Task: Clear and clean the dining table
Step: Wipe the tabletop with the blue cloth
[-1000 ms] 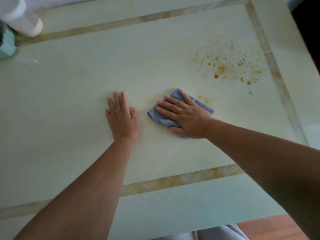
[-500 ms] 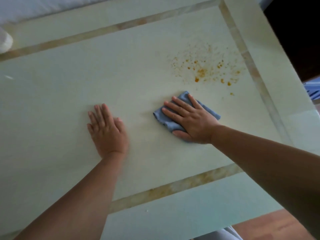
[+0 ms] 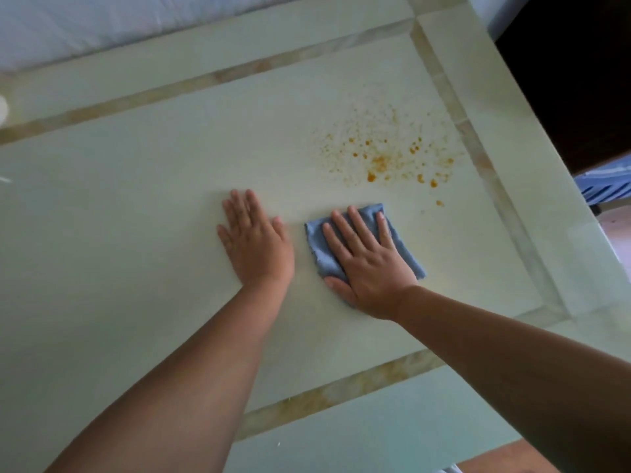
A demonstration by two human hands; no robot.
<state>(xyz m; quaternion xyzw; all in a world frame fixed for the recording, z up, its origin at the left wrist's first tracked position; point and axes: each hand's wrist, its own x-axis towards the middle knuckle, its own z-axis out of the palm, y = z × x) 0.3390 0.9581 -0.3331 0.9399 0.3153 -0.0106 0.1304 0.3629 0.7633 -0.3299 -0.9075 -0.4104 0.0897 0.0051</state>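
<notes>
A folded blue cloth [image 3: 319, 245] lies flat on the pale green dining table [image 3: 136, 206]. My right hand [image 3: 368, 264] presses down on it with straight, spread fingers and covers most of it. My left hand [image 3: 256, 240] rests flat on the bare tabletop just left of the cloth, fingers straight. A patch of orange-brown spatter [image 3: 382, 158] marks the table beyond and to the right of the cloth, with a few stray drops [image 3: 439, 202] close to the cloth's far corner.
A tan inlaid border strip [image 3: 341, 392] runs round the tabletop. The table's right edge [image 3: 532, 138] drops to a dark area. A blue slatted object [image 3: 604, 187] shows at the right. A white fabric surface [image 3: 102, 25] lies beyond the far edge.
The view shifted left and up across the table. My right hand turned with the cloth so the fingers point further away. My left hand now lies closer to the cloth.
</notes>
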